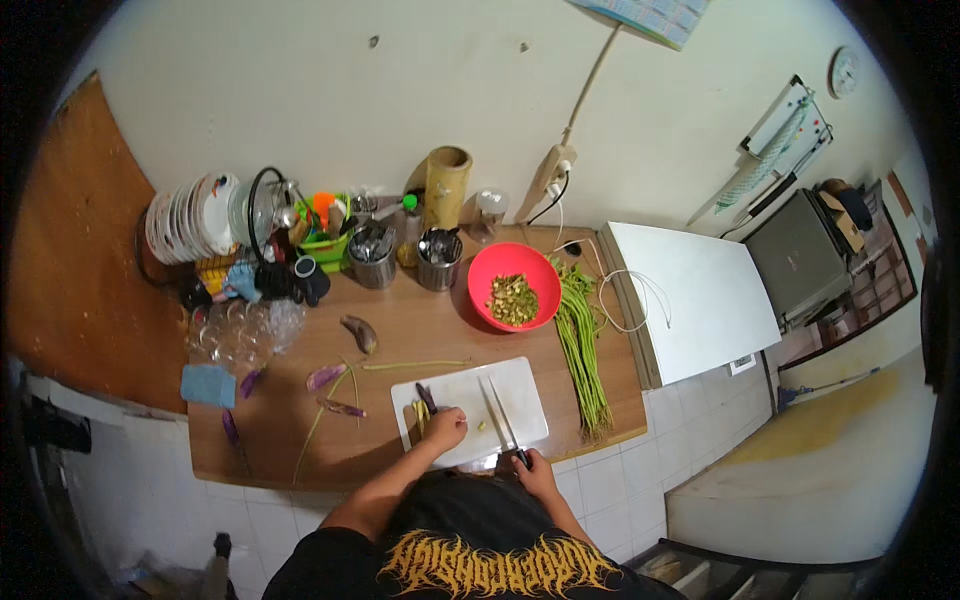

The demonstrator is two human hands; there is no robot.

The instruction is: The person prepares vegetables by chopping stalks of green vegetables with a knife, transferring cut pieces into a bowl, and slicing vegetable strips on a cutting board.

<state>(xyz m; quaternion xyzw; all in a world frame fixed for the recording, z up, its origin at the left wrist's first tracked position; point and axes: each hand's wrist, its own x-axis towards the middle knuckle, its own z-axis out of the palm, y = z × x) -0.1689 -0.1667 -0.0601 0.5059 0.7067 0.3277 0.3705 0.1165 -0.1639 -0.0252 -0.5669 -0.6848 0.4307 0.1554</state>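
Observation:
A white cutting board point(529, 390) lies at the table's near edge. My right hand point(534, 472) is closed on the black handle of a kitchen knife point(502, 414), whose blade rests over the board's right half. Above the board's left half is my left hand point(448, 427), its fingers curled; whether it holds something small cannot be told. Beside it lie a dark purple eggplant piece point(427, 397) and several pale green cut stalks point(419, 415). A small green piece point(481, 426) sits between the hands. Behind the board, a red bowl point(480, 296) holds chopped green vegetables point(514, 300).
Long green beans point(581, 360) lie right of the board. Leftward are a brown-purple eggplant point(361, 334), purple vegetable pieces point(325, 376) and a blue sponge cloth point(208, 386). Metal utensil cups point(372, 259), a bamboo tube point(448, 187) and a rack of plates point(202, 217) stand behind.

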